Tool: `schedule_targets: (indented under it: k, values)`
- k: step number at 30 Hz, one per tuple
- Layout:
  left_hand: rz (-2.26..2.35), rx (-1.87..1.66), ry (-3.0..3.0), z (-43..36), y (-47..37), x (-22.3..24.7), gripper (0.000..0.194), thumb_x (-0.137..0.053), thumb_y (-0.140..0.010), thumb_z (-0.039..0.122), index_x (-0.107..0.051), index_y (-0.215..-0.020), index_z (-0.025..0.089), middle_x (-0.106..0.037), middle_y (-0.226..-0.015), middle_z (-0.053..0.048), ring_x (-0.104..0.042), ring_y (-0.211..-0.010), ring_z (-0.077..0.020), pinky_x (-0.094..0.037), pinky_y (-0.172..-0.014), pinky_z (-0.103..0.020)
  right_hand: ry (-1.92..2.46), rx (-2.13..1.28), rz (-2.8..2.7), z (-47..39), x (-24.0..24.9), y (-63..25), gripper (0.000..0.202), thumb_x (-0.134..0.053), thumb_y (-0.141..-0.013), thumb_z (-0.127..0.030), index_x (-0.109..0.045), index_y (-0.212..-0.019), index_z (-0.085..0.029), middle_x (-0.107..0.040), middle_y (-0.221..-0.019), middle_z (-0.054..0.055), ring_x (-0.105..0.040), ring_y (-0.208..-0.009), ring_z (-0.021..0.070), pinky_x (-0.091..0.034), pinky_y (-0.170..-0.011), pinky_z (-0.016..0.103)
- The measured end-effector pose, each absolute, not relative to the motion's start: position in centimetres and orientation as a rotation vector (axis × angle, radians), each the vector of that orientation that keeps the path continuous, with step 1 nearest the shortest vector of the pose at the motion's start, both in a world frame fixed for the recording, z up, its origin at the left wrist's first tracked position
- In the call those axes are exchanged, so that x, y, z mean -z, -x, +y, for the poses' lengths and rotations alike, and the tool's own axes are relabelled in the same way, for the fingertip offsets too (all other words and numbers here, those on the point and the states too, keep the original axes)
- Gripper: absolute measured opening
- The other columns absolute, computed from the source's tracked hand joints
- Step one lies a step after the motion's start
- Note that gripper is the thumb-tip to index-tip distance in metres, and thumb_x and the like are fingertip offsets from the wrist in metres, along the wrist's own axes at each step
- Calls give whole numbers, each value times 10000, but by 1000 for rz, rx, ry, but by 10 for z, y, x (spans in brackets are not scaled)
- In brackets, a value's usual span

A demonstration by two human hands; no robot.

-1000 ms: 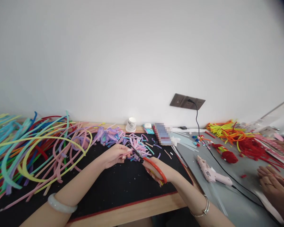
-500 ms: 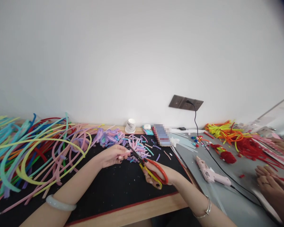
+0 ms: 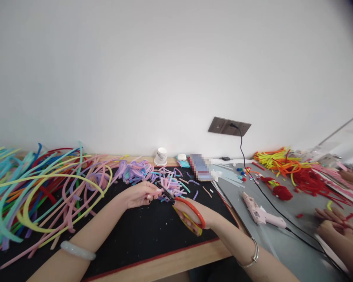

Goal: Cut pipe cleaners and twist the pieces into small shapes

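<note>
My left hand [image 3: 141,195] pinches a short pink pipe cleaner [image 3: 156,193] between thumb and fingertips. My right hand [image 3: 184,214] is wrapped round scissors [image 3: 197,213] with one red and one yellow handle loop. Their dark blades point up and left, close to the pink piece; whether they touch it I cannot tell. Just behind the blades lies a loose heap of short cut pipe cleaners [image 3: 176,182] in pink, purple and blue. A bundle of looped purple and blue pipe cleaners [image 3: 133,170] sits left of it.
Long colourful pipe cleaners [image 3: 61,184] spread over the left of the black mat [image 3: 129,239]. A white cup [image 3: 161,156] and a phone [image 3: 199,166] stand along the back. To the right are a pink glue gun [image 3: 263,215], its black cord [image 3: 261,190] and a co-worker's hands [image 3: 335,225].
The scissors have shifted slightly left and their handle loops look farther apart. More of the pink piece shows at my left fingertips. The co-worker's hands have moved a little.
</note>
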State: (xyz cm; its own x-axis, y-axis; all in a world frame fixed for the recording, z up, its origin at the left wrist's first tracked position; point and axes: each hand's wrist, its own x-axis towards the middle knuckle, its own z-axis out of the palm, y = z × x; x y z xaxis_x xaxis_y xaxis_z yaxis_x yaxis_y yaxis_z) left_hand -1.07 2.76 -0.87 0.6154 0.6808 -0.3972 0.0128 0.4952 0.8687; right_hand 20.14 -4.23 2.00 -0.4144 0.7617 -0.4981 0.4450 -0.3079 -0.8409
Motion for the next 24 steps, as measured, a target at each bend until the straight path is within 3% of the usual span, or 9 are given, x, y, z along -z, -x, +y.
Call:
schedule_targets:
  k: [4, 9, 13, 17, 20, 24]
  values:
    - [821, -480, -950, 30, 10, 9, 239, -708, -623, 322, -597, -631, 111, -478, -587, 24, -285, -414, -15, -230, -379, -148, 1561, -1772, -1597, -40, -15, -199, 396, -321, -838, -473, -388, -581, -179, -339, -395, -65, -298, -279, 47, -220, -271, 155]
    - [855, -530, -1007, 26, 16, 4, 294, -679, -647, 397, -610, -738, 126, -544, -662, 3, -377, -460, -25, -309, -422, -130, 1555, -1649, -1768, -41, -26, -207, 412, -352, -820, -517, -416, -593, -179, -335, -388, -65, -308, -300, 57, -225, -309, 169]
    - [899, -597, -1044, 20, 21, 1, 364, -632, -675, 454, -599, -915, 182, -612, -889, -41, -533, -637, -86, -452, -571, -203, 1758, -1066, -1977, -31, -40, -222, 421, -417, -781, -541, -423, -578, -171, -389, -446, -42, -365, -388, 68, -237, -384, 193]
    - [825, -632, -1005, 19, 23, 3, 395, -644, -691, 368, -549, -1044, 215, -580, -1084, -66, -582, -864, -147, -486, -717, -275, 1992, -305, -2075, -10, -38, -234, 421, -423, -783, -512, -466, -558, -159, -495, -541, 31, -438, -502, 112, -245, -459, 230]
    - [807, -623, -1013, 19, 23, 7, 430, -672, -672, 298, -534, -1069, 205, -568, -1131, -79, -576, -951, -171, -480, -755, -275, 2173, -107, -2125, 2, -26, -235, 407, -426, -776, -510, -545, -625, -152, -574, -629, 102, -529, -568, 178, -278, -480, 254]
    - [791, -601, -1076, 17, 21, 8, 432, -655, -693, 313, -525, -1085, 184, -591, -1115, -94, -595, -899, -149, -470, -727, -239, 2255, -54, -2176, 6, -13, -231, 363, -470, -759, -483, -595, -727, -143, -617, -736, 141, -593, -664, 224, -340, -527, 267]
